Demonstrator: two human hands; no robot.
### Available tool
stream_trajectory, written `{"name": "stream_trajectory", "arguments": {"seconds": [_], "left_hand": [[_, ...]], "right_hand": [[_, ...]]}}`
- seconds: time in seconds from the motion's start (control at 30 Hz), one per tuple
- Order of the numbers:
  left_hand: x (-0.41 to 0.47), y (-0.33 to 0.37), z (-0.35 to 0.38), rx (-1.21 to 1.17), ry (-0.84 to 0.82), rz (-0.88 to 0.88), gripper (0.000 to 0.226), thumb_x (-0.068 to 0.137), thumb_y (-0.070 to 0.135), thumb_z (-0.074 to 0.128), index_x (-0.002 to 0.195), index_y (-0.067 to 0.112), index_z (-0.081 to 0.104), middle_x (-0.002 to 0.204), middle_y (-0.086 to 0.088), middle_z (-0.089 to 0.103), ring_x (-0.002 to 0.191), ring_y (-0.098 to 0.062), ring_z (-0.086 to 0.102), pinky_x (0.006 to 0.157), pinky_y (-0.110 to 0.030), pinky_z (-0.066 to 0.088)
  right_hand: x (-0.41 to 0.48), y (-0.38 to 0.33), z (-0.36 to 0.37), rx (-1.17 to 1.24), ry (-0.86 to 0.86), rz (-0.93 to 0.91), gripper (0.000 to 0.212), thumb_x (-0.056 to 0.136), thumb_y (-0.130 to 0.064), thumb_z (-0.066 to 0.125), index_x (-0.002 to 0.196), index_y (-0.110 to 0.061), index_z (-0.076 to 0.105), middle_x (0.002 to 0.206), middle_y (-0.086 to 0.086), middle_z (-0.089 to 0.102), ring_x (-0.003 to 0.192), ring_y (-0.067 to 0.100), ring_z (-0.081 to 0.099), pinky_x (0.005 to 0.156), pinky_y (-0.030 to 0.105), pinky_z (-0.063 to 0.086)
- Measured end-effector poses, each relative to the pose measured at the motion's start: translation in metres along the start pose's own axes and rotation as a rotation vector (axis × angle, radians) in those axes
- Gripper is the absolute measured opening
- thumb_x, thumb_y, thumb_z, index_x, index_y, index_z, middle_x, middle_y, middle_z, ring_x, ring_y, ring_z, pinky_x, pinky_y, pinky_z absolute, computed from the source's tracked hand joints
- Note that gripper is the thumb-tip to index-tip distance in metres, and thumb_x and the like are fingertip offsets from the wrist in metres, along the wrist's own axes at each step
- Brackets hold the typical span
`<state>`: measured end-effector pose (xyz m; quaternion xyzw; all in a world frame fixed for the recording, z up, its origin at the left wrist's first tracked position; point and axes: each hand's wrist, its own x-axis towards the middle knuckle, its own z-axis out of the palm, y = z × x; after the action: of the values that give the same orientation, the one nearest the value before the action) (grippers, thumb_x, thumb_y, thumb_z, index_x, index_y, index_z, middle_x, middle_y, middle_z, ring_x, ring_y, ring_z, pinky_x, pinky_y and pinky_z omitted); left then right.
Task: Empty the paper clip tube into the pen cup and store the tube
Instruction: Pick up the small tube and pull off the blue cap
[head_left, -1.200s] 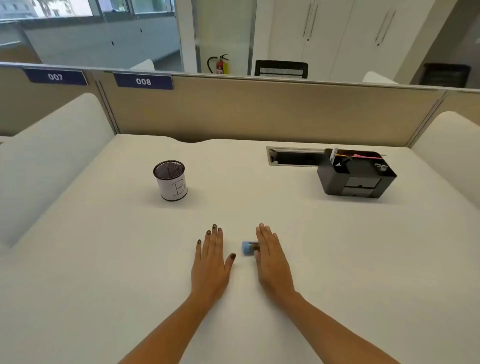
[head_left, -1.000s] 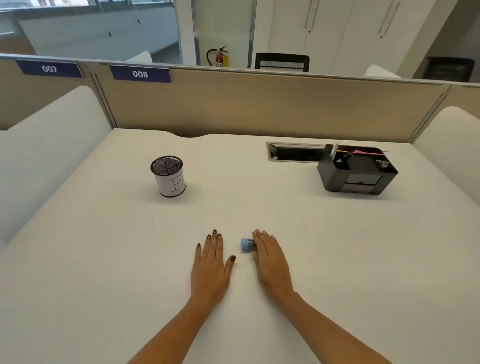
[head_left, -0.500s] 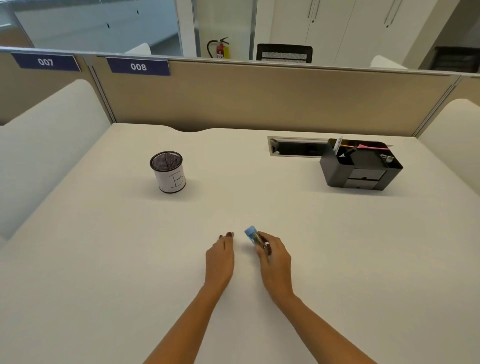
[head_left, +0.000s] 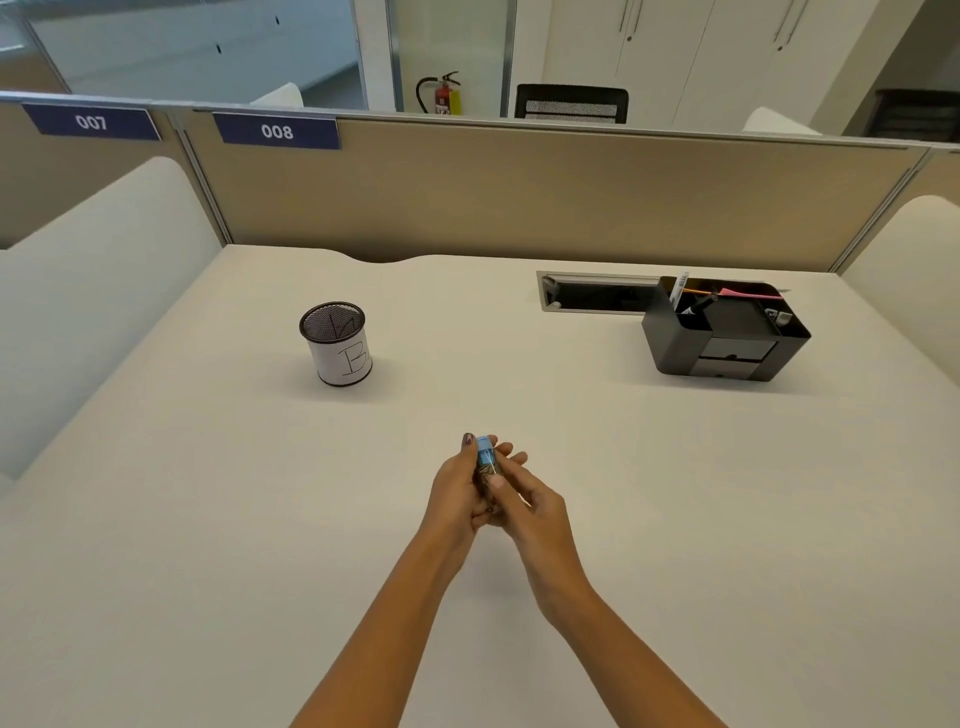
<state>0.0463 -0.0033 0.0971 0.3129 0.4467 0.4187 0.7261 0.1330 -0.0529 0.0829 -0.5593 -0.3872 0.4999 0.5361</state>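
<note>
Both hands meet above worktop middle. Left hand and right hand each hold grip pinched on paper clip tube, blue cap up. Pen cup toward far-left corner; black organiser toward far-right corner.

An open-plan office is shown. A white desk is fenced by a tan partition w/ numbered blue plates, "007" and "008", i.e. numbered workstations. A cable slot is set into the desktop near the partition. Stationery is seen: a mesh pen cup at left, a black desk organiser w/ pens at right. Beyond the partition, a black mesh office chair, a red fire extinguisher, glass walls and white cabinets are visible. More white dividers are seen at both sides.
</note>
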Motion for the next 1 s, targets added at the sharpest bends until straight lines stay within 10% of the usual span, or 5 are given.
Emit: {"name": "stream_trajectory", "arguments": {"seconds": [0.23,0.63,1.0], "left_hand": [[-0.007,0.01,0.01,0.083,0.051,0.139,0.045,0.1,0.043,0.029,0.118,0.013,0.056,0.1,0.001,0.071,0.095,-0.02,0.072,0.078,-0.041,0.056],[-0.011,0.016,0.021,0.086,0.107,0.277,0.036,0.099,0.042,0.032,0.099,0.022,0.062,0.097,0.002,0.069,0.078,-0.009,0.073,0.061,-0.023,0.057],[-0.016,0.025,0.023,0.047,0.147,0.285,0.032,0.099,0.043,0.032,0.096,0.029,0.061,0.099,0.005,0.068,0.097,-0.019,0.065,0.074,-0.03,0.053]], "right_hand": [[-0.001,-0.016,0.002,-0.003,-0.05,-0.073,0.031,0.098,-0.023,0.057,0.115,-0.048,0.062,0.103,-0.026,0.073,0.102,0.002,0.069,0.087,0.019,0.056],[-0.002,-0.026,0.007,-0.036,-0.044,-0.144,0.032,0.1,-0.02,0.052,0.129,-0.034,0.057,0.125,-0.002,0.067,0.108,0.013,0.068,0.089,0.02,0.054],[-0.004,-0.034,0.008,-0.002,-0.073,-0.162,0.033,0.099,-0.018,0.052,0.127,-0.036,0.056,0.125,-0.011,0.065,0.11,0.0,0.064,0.088,0.018,0.054]]}}
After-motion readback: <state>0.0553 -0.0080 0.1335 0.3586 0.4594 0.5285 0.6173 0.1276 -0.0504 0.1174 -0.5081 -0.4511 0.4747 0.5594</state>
